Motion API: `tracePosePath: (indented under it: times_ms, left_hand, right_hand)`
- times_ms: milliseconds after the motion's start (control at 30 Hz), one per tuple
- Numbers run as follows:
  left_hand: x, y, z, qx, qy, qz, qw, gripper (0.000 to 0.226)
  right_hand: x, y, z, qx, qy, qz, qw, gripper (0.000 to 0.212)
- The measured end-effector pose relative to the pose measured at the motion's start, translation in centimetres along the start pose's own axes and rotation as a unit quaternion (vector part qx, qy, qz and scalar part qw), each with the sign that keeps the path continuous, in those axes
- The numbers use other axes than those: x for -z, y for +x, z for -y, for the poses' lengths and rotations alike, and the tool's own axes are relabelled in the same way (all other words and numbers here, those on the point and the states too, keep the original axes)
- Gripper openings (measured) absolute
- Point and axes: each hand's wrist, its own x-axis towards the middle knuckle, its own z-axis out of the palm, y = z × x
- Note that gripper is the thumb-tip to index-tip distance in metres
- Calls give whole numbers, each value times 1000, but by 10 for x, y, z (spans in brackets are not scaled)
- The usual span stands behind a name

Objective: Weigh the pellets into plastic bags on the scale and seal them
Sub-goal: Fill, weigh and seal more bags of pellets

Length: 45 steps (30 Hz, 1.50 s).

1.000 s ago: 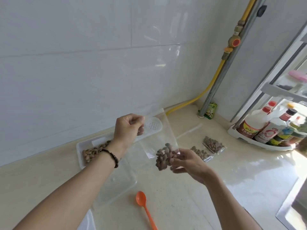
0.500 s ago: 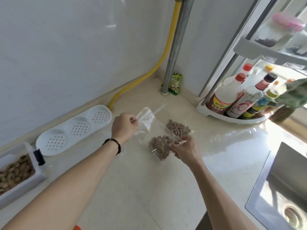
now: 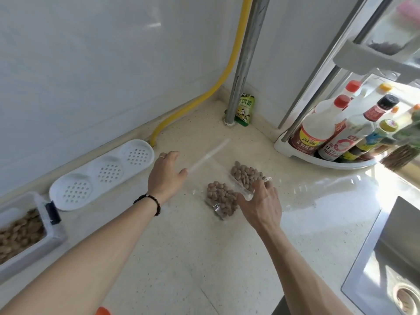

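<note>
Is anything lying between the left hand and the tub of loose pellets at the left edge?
Yes. The white perforated tray lies on the counter between the left hand and the pellet tub; nothing else is visible there.

White tiled walls (image 3: 91, 53) meet in a corner beyond the hands, above a speckled beige counter (image 3: 193, 258). Sunlight glares to their right, near a steel sink (image 3: 391, 258).
</note>
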Motion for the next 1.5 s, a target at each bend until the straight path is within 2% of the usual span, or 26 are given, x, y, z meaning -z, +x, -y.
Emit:
tracePosePath:
  times_ms: [100, 200, 333, 467, 533, 600, 733, 833, 933, 1033, 1133, 1367, 1500]
  left_hand:
    - [20, -26, 23, -9, 35, -4, 999, 51]
    - [41, -52, 51, -14, 80, -2, 997, 52]
    - [66, -79, 91, 13, 151, 35, 988, 67]
    - [72, -94, 120, 27, 254, 107, 961, 91]
    - [70, -97, 127, 38, 273, 106, 955, 97]
    - [69, -97, 129, 35, 275, 73, 958, 102]
    - [68, -93, 124, 1, 261, 23, 965, 102]
    - [68, -90, 117, -17, 250, 13, 968, 101]
    - [73, -89, 107, -13, 213, -6, 977, 99]
    - [83, -92, 96, -15, 148, -36, 988, 89]
    - [100, -104, 91, -18, 70, -48, 996, 76]
    - [164, -169, 113, -6, -53, -83, 995, 43]
    - [208, -236, 150, -4, -71, -86, 994, 31]
  right_hand:
    - [-10, -3, 32, 58, 42, 15, 997, 36]
    - [-27, -11, 76, 110, 75, 72, 988, 37]
    - [-54, -26, 126, 164, 70, 142, 974, 51]
    - [-77, -35, 159, 180, -16, 168, 969, 77]
    - [-88, -37, 166, 188, -55, 176, 965, 74]
    - [-96, -36, 167, 189, -43, 180, 964, 58]
    - [-98, -30, 165, 197, -20, 137, 971, 23]
    - [-91, -25, 165, 194, 16, 104, 975, 16]
    - [-75, -24, 166, 167, 114, 108, 973, 8]
    - [-53, -28, 171, 104, 240, 131, 956, 8]
    - [-34, -41, 176, 75, 299, 101, 946, 8]
    - [-5, -118, 198, 60, 354, 63, 931, 8]
    - [-4, -196, 218, 72, 369, 93, 922, 12]
